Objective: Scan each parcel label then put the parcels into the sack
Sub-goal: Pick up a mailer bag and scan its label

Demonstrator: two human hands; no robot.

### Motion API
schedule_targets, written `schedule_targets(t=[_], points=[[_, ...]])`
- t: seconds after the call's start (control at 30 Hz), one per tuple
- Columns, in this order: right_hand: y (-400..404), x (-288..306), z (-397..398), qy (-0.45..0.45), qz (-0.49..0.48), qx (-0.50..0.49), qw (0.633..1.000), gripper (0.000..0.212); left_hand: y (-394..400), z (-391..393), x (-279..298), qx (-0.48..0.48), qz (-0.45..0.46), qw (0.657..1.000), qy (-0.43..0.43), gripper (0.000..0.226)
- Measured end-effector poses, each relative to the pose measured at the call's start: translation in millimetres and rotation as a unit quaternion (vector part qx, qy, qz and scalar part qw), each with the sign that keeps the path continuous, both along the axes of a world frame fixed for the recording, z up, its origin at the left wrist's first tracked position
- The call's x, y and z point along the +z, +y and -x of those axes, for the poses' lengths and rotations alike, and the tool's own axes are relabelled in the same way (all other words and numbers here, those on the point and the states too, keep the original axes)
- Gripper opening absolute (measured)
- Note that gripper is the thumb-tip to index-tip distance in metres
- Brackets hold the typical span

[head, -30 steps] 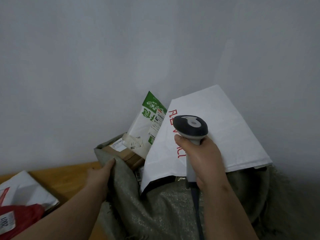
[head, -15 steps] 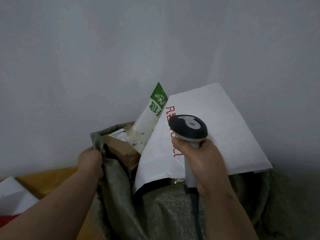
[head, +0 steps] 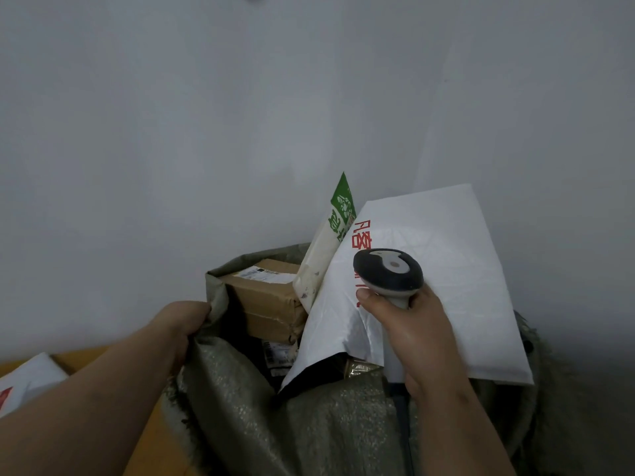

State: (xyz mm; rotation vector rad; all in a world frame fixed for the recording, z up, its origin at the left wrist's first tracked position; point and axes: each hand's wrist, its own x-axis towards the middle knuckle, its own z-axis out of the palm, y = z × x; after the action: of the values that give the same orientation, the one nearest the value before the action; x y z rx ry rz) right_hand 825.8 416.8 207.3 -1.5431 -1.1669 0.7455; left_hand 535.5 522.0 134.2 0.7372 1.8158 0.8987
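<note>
The sack (head: 275,407) is grey-green woven cloth. Inside it sit a brown cardboard box (head: 264,297), a white pouch with a green top (head: 330,242) and a white mailer with red lettering (head: 439,269). In front of the mailer, the scanner (head: 388,273) is dark grey and light grey.

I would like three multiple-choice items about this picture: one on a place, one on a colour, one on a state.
1. Where is the brown cardboard box?
A. inside the sack's mouth
B. on the wooden surface, apart from the sack
C. in the right hand

2. Which colour is the print at the top of the narrow parcel that stands behind the large white mailer?
A. blue
B. green
C. yellow

3. What is the left hand doing?
A. lying flat on the wooden surface
B. holding the scanner
C. gripping the sack's rim

Answers:
1 A: the box sits within the grey-green sack, whose cloth rises around it.
2 B: the top corner shows green.
3 C: its fingers curl round the cloth edge, while the right hand holds the scanner.
</note>
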Motion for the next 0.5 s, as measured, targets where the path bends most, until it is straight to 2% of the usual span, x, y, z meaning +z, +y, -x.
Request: schedule_targets(t=[0.1, 0.2, 0.27, 0.33, 0.4, 0.5], points=[[-1.1, -2.6, -2.7, -0.001, 0.006, -0.008, 1.0, 0.064, -4.3, -3.1, 2.7, 0.014, -0.005, 1.0, 0.004, 0.018], [-0.9, -4.3, -4.9, 0.007, 0.011, -0.002, 1.0, 0.065, -4.4, -6.4, 5.1, 0.043, -0.022, 0.997, -0.06, 0.02], [-1.7, -5.2, -5.4, 0.003, 0.013, 0.004, 1.0, 0.062, -6.8, -8.0, 6.3, 0.039, -0.022, 0.99, -0.131, 0.037], [-3.4, -6.0, -4.3, -0.014, 0.021, 0.011, 1.0, 0.06, -7.7, -8.1, 4.0, 0.01, -0.026, 0.987, -0.16, 0.059], [-4.9, -6.5, -3.0, -0.044, 0.031, 0.016, 0.998, 0.061, -3.9, -6.6, 0.7, -0.031, -0.039, 0.99, -0.133, 0.085], [-6.0, -7.5, -1.7, -0.075, 0.045, 0.018, 0.996, 0.061, 0.7, -6.5, -1.3, -0.091, -0.048, 0.991, -0.091, 0.105]])
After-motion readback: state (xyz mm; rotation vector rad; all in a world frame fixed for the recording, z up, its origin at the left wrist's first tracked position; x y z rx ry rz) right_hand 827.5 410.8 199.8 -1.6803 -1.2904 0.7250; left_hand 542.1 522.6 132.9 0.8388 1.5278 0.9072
